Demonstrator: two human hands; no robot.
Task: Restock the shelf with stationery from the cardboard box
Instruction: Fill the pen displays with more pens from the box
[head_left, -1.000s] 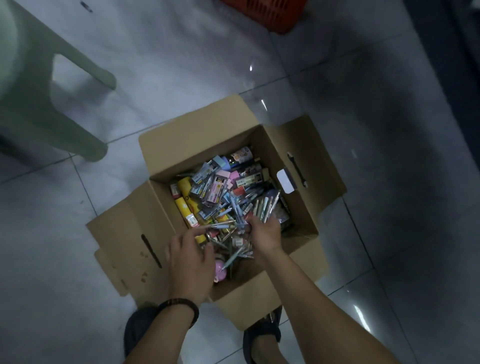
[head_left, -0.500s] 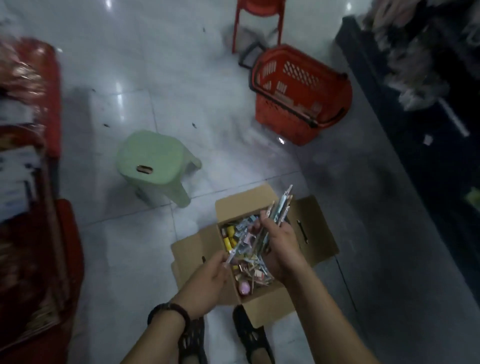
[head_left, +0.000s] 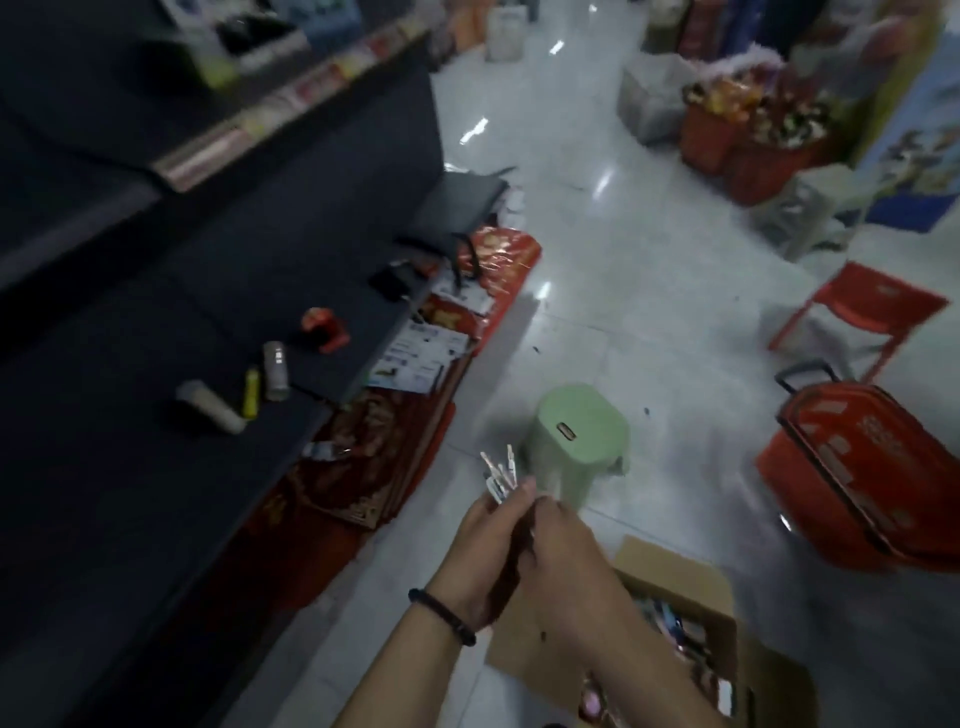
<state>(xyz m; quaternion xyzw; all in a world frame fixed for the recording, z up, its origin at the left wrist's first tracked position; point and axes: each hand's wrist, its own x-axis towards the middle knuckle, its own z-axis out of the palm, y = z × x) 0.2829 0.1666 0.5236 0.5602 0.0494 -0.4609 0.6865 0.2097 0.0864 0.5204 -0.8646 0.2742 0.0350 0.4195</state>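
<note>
A bundle of pens (head_left: 497, 475) sticks up from between my two hands, which are pressed together around it above the floor. My left hand (head_left: 480, 545) and my right hand (head_left: 563, 561) both grip the bundle; its lower part is hidden between them. The open cardboard box (head_left: 675, 577) lies at the lower right, partly behind my right forearm, with mixed stationery inside. The dark shelf (head_left: 171, 467) runs along the left, with a few small items on its lowest board.
A pale green stool (head_left: 579, 434) stands just beyond my hands. Red baskets (head_left: 862, 467) sit at the right, a red stool (head_left: 867, 312) behind them. Red packets and cards (head_left: 415, 358) are stacked on the floor against the shelf. More goods crowd the far aisle.
I have lifted the pens out of the box and turned left towards the shelf. My left hand has joined my right hand on the bundle.
</note>
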